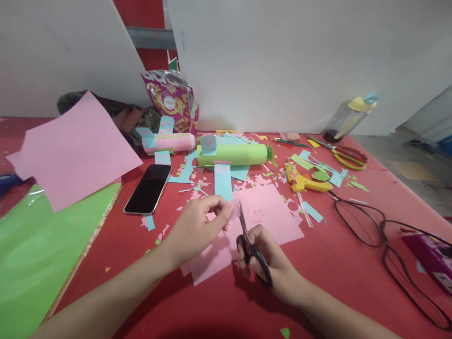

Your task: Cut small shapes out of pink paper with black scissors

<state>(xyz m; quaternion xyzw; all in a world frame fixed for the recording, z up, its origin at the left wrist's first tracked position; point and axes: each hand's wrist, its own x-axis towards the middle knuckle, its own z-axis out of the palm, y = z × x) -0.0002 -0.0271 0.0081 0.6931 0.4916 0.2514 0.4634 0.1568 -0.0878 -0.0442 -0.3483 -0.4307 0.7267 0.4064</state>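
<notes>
My right hand (270, 261) grips black-handled scissors (247, 240), blades pointing up and away over a pink paper sheet (268, 212) lying on the red table (318, 282). My left hand (201, 221) hovers just left of the blades, thumb and fingers pinched on a small pink paper piece I can barely make out. Beyond the sheet lie a green paper-covered bottle (231, 154) and a pink paper-covered bottle (169, 141), both with blue paper wings.
A black phone (148, 189) lies left of the sheet. Large pink paper (70, 150) and green paper (31, 249) are at far left. A yellow glue gun (303, 181) with black cable (381, 235), red-yellow scissors (348, 155), a water bottle (348, 117), a snack bag (171, 101) and paper scraps surround.
</notes>
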